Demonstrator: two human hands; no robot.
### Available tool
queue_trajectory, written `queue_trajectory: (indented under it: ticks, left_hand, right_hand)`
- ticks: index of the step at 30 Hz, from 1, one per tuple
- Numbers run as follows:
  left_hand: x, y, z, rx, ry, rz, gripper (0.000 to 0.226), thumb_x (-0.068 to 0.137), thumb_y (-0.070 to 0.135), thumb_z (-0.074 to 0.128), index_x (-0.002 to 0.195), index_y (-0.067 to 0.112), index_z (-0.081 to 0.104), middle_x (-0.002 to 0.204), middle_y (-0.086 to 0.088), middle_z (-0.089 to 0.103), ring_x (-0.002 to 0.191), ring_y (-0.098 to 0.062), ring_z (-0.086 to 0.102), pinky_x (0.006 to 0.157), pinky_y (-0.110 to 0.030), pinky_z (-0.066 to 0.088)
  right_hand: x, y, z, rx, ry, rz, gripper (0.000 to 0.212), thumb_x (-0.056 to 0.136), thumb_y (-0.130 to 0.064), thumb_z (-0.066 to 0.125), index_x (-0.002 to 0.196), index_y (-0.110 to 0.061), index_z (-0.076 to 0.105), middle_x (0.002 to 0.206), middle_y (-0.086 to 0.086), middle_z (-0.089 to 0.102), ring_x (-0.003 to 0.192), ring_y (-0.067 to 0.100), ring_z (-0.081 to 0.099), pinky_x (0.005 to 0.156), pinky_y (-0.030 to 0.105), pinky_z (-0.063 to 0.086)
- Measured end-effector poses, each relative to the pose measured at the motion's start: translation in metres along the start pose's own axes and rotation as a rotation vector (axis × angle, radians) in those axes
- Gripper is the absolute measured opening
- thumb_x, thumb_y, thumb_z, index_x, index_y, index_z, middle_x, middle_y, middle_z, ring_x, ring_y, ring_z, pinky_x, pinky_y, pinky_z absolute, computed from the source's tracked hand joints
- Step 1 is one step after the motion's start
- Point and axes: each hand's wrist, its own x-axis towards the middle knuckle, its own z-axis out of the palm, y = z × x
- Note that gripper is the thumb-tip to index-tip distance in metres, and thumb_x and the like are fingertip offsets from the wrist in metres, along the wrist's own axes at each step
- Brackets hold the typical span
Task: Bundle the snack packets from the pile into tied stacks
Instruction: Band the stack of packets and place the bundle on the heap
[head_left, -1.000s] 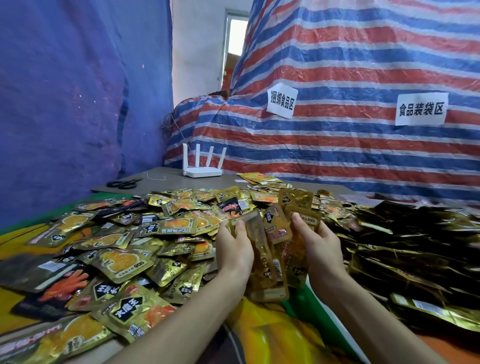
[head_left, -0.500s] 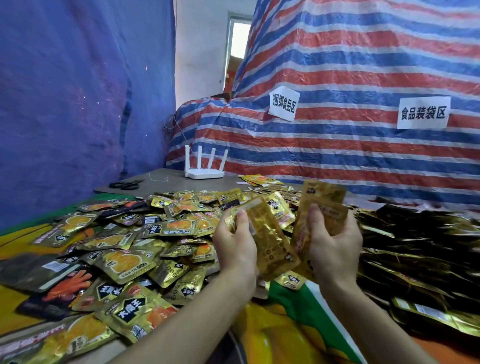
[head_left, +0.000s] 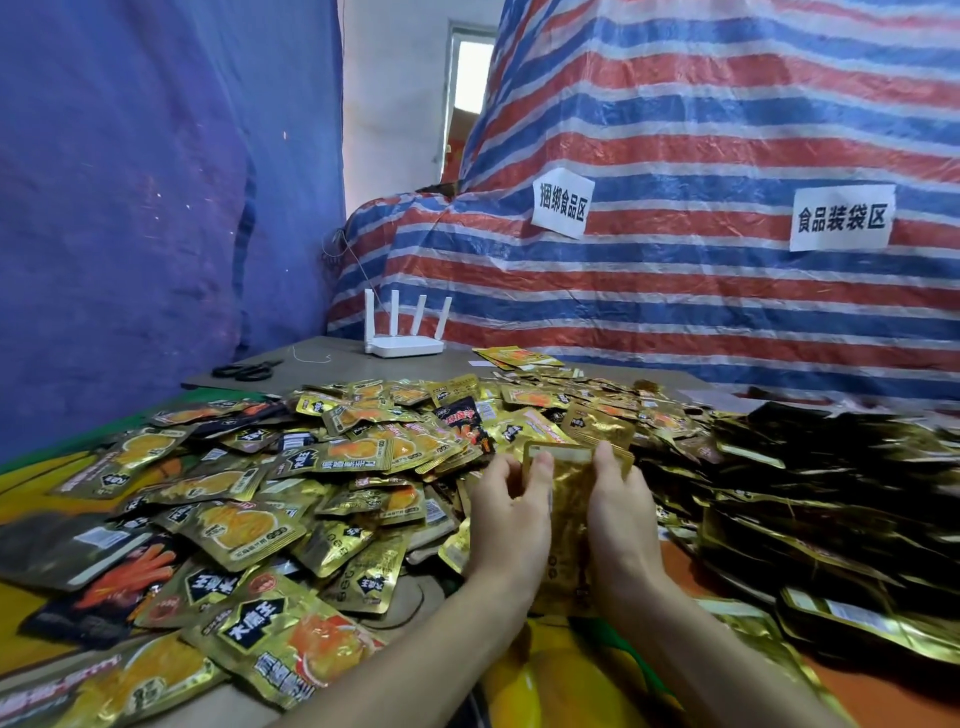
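— What fills the view?
— I see a broad pile (head_left: 363, 467) of gold packets.
— And the stack (head_left: 569, 519)?
— It is upright just before the pile, long axis vertical, top edge up. The left hand (head_left: 511, 525) and right hand (head_left: 621, 525) grip its sides.

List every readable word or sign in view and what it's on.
"捆绑食品区": left white paper sign on the red-white-blue striped tarp.
"食品装袋区": right white paper sign, same tarp.
Print on the gold foil snack packets: too blurred to read reliably.
White router: no legible text.
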Motion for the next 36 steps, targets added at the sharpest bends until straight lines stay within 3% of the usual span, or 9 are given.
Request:
queue_trajectory:
  ticks: [7,12,16,19,21,24,27,31,36]
  left_hand:
    - [0.005,0.001,-0.011,0.184,-0.175,0.215,0.034,0.099,0.041,0.057,0.093,0.009,0.071,0.098,-0.012,0.067,0.097,-0.026,0.064,0.09,-0.052,0.052]
    - [0.009,-0.009,-0.014,0.231,-0.123,0.214,0.039,0.086,0.053,0.065,0.113,0.026,0.058,0.103,0.006,0.068,0.097,-0.009,0.066,0.086,-0.037,0.057]
    - [0.008,-0.013,-0.012,0.137,-0.163,0.194,0.037,0.093,0.04,0.067,0.115,0.049,0.038,0.097,0.026,0.07,0.093,0.014,0.063,0.075,-0.008,0.051]
    - [0.01,-0.013,-0.013,0.094,-0.135,0.267,0.037,0.098,0.034,0.061,0.128,0.042,0.041,0.104,0.01,0.07,0.097,0.001,0.068,0.083,-0.022,0.057]
    - [0.01,-0.014,-0.012,0.094,-0.161,0.308,0.033,0.097,0.037,0.058,0.127,0.04,0.045,0.11,0.008,0.07,0.104,-0.003,0.067,0.088,-0.024,0.055]
    - [0.007,-0.014,-0.01,0.089,-0.213,0.32,0.022,0.099,0.032,0.057,0.117,0.04,0.048,0.101,0.018,0.071,0.098,0.002,0.068,0.08,-0.011,0.05]
    - [0.004,-0.013,-0.009,0.01,-0.278,0.261,0.022,0.102,0.026,0.057,0.123,0.027,0.049,0.106,0.008,0.07,0.097,0.0,0.068,0.079,-0.013,0.051]
    - [0.0,-0.011,-0.011,-0.085,-0.391,0.145,0.047,0.084,0.019,0.062,0.128,0.019,0.045,0.096,0.008,0.069,0.086,0.0,0.066,0.073,-0.016,0.052]
    - [0.004,-0.016,-0.012,-0.022,-0.402,0.161,0.05,0.079,0.009,0.072,0.121,0.02,0.047,0.104,-0.001,0.069,0.091,-0.007,0.07,0.075,-0.021,0.056]
  right_hand:
    - [-0.004,-0.002,-0.006,0.126,-0.01,-0.12,0.037,0.093,-0.05,0.063,0.104,-0.015,0.07,0.094,0.004,0.078,0.09,0.024,0.075,0.085,0.046,0.061]
    - [-0.011,-0.004,-0.008,0.227,-0.063,-0.219,0.047,0.086,-0.043,0.07,0.126,-0.018,0.067,0.119,0.006,0.072,0.11,0.025,0.07,0.098,0.045,0.057]
    - [-0.015,-0.002,-0.004,0.082,-0.175,-0.381,0.023,0.087,-0.047,0.061,0.088,-0.033,0.08,0.09,0.001,0.079,0.084,0.016,0.076,0.07,0.024,0.059]
    - [-0.014,-0.005,-0.006,0.036,-0.119,-0.406,0.042,0.093,-0.053,0.062,0.088,-0.015,0.079,0.085,0.015,0.076,0.086,0.037,0.072,0.075,0.05,0.06]
    - [-0.012,-0.006,-0.009,0.046,-0.099,-0.402,0.052,0.091,-0.054,0.053,0.088,-0.009,0.078,0.086,0.018,0.075,0.088,0.043,0.069,0.08,0.056,0.056]
    - [-0.011,-0.006,-0.009,0.062,-0.115,-0.4,0.047,0.093,-0.052,0.045,0.087,-0.021,0.081,0.088,0.005,0.079,0.087,0.024,0.075,0.075,0.039,0.058]
    - [-0.012,-0.006,-0.008,0.108,-0.147,-0.375,0.048,0.095,-0.05,0.04,0.087,-0.029,0.082,0.088,0.004,0.08,0.084,0.02,0.077,0.067,0.022,0.057]
    - [-0.017,-0.009,-0.007,0.144,-0.158,-0.324,0.062,0.098,-0.056,0.031,0.086,-0.025,0.083,0.086,0.007,0.079,0.079,0.022,0.077,0.062,0.023,0.058]
    - [-0.017,-0.006,-0.003,0.169,-0.129,-0.263,0.061,0.108,-0.047,0.028,0.087,-0.03,0.082,0.089,0.006,0.079,0.083,0.023,0.077,0.064,0.026,0.059]
